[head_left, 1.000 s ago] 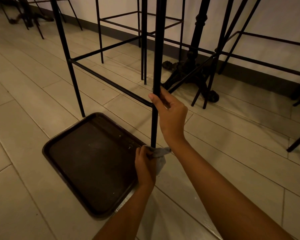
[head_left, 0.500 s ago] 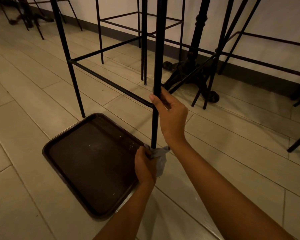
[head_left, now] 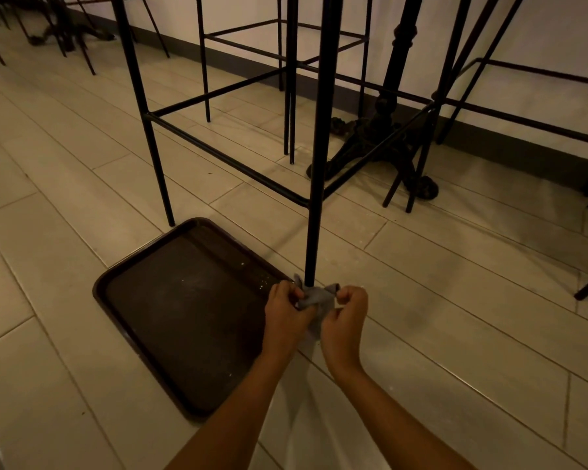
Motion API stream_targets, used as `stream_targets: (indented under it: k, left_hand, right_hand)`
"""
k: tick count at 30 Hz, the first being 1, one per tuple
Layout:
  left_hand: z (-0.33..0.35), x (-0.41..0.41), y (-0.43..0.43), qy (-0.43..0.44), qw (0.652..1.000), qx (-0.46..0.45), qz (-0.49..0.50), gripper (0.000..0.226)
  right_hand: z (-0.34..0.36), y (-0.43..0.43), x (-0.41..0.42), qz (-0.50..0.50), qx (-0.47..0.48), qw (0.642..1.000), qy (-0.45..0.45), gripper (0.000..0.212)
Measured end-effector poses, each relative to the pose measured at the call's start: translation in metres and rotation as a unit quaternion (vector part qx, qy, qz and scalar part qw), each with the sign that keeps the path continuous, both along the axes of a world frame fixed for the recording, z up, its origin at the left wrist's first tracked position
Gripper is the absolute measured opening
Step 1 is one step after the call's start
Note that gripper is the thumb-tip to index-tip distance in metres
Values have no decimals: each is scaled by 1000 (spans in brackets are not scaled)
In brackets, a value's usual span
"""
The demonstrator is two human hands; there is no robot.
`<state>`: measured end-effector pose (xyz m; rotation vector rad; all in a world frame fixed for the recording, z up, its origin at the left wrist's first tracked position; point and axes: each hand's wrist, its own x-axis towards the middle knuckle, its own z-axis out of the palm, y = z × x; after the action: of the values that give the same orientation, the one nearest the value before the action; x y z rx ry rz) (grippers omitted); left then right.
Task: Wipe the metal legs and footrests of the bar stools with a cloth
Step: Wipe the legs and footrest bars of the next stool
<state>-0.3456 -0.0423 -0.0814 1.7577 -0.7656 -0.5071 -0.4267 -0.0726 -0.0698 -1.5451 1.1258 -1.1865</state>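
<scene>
The soft grey cloth (head_left: 314, 297) was looped round the foot of the nearest stool leg (head_left: 314, 198), a thin, upright black metal rod at twelve o'clock from both hands. The left hand (head_left: 284, 312) and right hand (head_left: 345, 317), equally near, each pinched one end in curled fingers (head_left: 294, 293). A dark tray (head_left: 184, 317) lay at nine o'clock.

We see a grey cloth (head_left: 314, 298) and a black metal stool leg (head_left: 314, 198). The tray (head_left: 184, 317) is dark brown, flecked with small pale specks. The floor (head_left: 65, 147) is pale beige, patterned in long planks with lighter joint lines. We note an off-white wall (head_left: 540, 35), a dark grey skirting (head_left: 523, 149) and a black table base (head_left: 384, 137).
</scene>
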Motion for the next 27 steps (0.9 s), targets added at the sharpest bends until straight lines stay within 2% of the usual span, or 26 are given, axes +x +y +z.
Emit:
stream_targets:
  k: [3, 7, 11, 15, 20, 22, 25, 27]
  left_hand:
    - [2, 2, 3, -13, 1000, -3, -20, 22]
    - [3, 2, 7, -23, 999, -12, -40, 19]
    - [8, 1, 10, -21, 999, -16, -37, 13]
    - [11, 1, 10, -30, 998, -13, -44, 15]
    - [12, 4, 10, -62, 997, -28, -37, 19]
    - [20, 5, 9, -47, 997, -59, -25, 21]
    - [37, 4, 2, 0, 993, -111, -36, 35]
    - [44, 5, -3, 0, 991, -118, -55, 40]
  right_hand:
    - [-12, 7, 3, 50, 44, 998, 18, 44]
    - [-9, 10, 8, 113, 76, 991, -18, 22]
    - [-9, 14, 10, 136, 79, 987, -26, 38]
    - [-10, 16, 13, 110, 94, 988, -48, 33]
    - [-10, 22, 14, 76, 66, 994, -39, 38]
    - [-12, 22, 15, 64, 64, 995, -36, 38]
    - [-15, 22, 15, 37, 41, 998, -9, 38]
    - [-16, 23, 17, 25, 42, 999, -11, 40]
